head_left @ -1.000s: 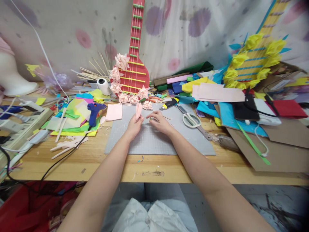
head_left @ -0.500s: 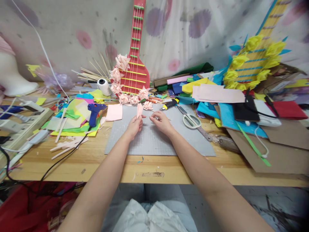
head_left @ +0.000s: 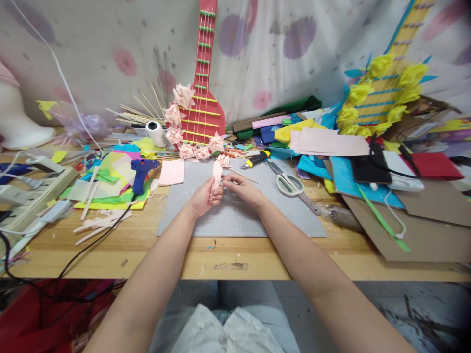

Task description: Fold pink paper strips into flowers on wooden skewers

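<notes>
While a pink piece [head_left: 217, 175] sits above the grey mat [head_left: 235, 224], my left hand [head_left: 206, 198] grips it; my right hand [head_left: 241, 188] curls close beside it, its hold unclear. Pink flowers [head_left: 183, 96] already edge the red lute [head_left: 214, 113], but this piece looks only partly shaped. Bare room runs to the mat's near edge; scissors [head_left: 283, 173] bound the right.

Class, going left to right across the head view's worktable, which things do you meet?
Off-white power strip, blue plastic glue gun, square pale pink sheet, left hand holding a narrow pale pink piece, right hand, pale-handled metal scissors, black rectangular device, red sheet.
</notes>
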The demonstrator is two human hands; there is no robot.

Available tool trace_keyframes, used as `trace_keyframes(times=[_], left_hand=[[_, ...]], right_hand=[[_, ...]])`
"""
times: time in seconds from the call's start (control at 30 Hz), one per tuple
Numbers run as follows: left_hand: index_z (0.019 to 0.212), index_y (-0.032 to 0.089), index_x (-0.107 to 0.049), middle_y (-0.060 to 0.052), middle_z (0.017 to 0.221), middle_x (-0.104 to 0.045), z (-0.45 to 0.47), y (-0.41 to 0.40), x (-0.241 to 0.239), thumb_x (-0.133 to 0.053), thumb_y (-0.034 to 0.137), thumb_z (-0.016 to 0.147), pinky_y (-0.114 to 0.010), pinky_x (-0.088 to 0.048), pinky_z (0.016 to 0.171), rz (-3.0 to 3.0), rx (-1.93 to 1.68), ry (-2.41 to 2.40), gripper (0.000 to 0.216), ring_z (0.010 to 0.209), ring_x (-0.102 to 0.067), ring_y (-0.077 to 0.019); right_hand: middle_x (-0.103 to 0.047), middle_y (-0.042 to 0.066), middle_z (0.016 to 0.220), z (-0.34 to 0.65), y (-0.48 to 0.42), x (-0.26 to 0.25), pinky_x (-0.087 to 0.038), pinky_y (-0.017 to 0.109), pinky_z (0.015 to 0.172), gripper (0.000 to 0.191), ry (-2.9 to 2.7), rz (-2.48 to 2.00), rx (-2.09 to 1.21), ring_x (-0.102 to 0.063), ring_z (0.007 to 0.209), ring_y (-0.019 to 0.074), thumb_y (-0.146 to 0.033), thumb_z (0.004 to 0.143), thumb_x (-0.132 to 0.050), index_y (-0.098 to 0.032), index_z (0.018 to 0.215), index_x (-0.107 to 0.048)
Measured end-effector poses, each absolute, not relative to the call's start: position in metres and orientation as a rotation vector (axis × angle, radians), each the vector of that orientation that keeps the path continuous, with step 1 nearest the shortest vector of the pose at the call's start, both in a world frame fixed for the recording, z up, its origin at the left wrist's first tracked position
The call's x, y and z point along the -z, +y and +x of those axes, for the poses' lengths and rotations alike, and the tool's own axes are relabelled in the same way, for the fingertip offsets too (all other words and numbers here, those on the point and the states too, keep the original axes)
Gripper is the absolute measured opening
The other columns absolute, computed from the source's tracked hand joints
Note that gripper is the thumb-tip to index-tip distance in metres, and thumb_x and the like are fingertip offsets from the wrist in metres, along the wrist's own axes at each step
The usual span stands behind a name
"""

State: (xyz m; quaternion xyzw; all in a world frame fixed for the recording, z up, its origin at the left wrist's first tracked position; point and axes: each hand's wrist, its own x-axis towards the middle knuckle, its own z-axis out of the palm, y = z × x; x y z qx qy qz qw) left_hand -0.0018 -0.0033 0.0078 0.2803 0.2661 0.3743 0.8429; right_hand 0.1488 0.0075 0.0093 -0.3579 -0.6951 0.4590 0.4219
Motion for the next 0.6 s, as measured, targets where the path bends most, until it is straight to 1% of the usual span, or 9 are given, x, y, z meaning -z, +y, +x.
trace_keyframes(times=[0.2, 0.27, 0.33, 0.43, 0.53, 0.6], left_hand=[[0.084, 0.015, -0.05, 0.006, 0.049, -0.026, -0.0007, -0.0022, -0.0037, -0.037, 0.04, 0.084, -0.01, -0.012, 0.032, 0.617, -0.771, 0.575, 0.028, 0.035, -0.022, -0.0027], [0.083, 0.014, -0.049, 0.006, 0.049, -0.026, -0.0007, -0.002, -0.0037, -0.035, 0.039, 0.084, -0.01, -0.012, 0.032, 0.619, -0.764, 0.572, 0.029, 0.035, -0.022, -0.0027], [0.087, 0.015, -0.049, 0.006, 0.049, -0.026, -0.0007, -0.0023, -0.0044, -0.035, 0.04, 0.084, -0.01, -0.012, 0.032, 0.619, -0.761, 0.566, 0.029, 0.035, -0.022, -0.0027], [0.094, 0.016, -0.049, 0.006, 0.049, -0.027, -0.001, -0.0032, -0.0067, -0.034, 0.048, 0.082, -0.009, -0.013, 0.032, 0.627, -0.768, 0.553, 0.037, 0.035, -0.023, -0.003], [0.095, 0.017, -0.049, 0.006, 0.049, -0.029, -0.0012, -0.004, -0.0085, -0.032, 0.059, 0.077, -0.01, -0.013, 0.031, 0.666, -0.782, 0.53, 0.049, 0.035, -0.024, -0.0033], [0.094, 0.017, -0.049, 0.006, 0.049, -0.029, -0.0008, -0.0043, -0.0088, -0.031, 0.063, 0.074, -0.01, -0.012, 0.031, 0.693, -0.783, 0.528, 0.053, 0.035, -0.023, -0.003]], right_hand=[[-0.055, 0.001, 0.077, 0.1494, 0.0095, -0.0082, -0.034, 0.032, 0.087, 0.024, -1.737, -0.939, -1.146, -0.051, 0.097, 0.0172, -0.042, 0.071, -0.054, -0.02, 0.063, -0.052], [-0.055, 0.001, 0.076, 0.1503, 0.0096, -0.0085, -0.033, 0.031, 0.087, 0.024, -1.746, -0.927, -1.166, -0.051, 0.097, 0.0173, -0.042, 0.071, -0.055, -0.019, 0.063, -0.053], [-0.056, 0.001, 0.076, 0.1514, 0.0095, -0.0091, -0.033, 0.031, 0.087, 0.023, -1.762, -0.9, -1.199, -0.051, 0.098, 0.017, -0.041, 0.07, -0.056, -0.019, 0.063, -0.053], [-0.055, 0.001, 0.076, 0.1523, 0.0092, -0.0099, -0.033, 0.029, 0.086, 0.023, -1.78, -0.893, -1.217, -0.051, 0.095, 0.0163, -0.041, 0.07, -0.056, -0.019, 0.063, -0.053], [-0.053, 0.0, 0.073, 0.1515, 0.0094, -0.0094, -0.034, 0.028, 0.079, 0.025, -1.781, -0.922, -1.199, -0.051, 0.084, 0.0147, -0.042, 0.069, -0.055, -0.017, 0.063, -0.052], [-0.052, 0.0, 0.072, 0.1502, 0.0098, -0.0086, -0.035, 0.027, 0.075, 0.026, -1.777, -0.941, -1.194, -0.049, 0.078, 0.0132, -0.042, 0.07, -0.054, -0.017, 0.063, -0.051]])
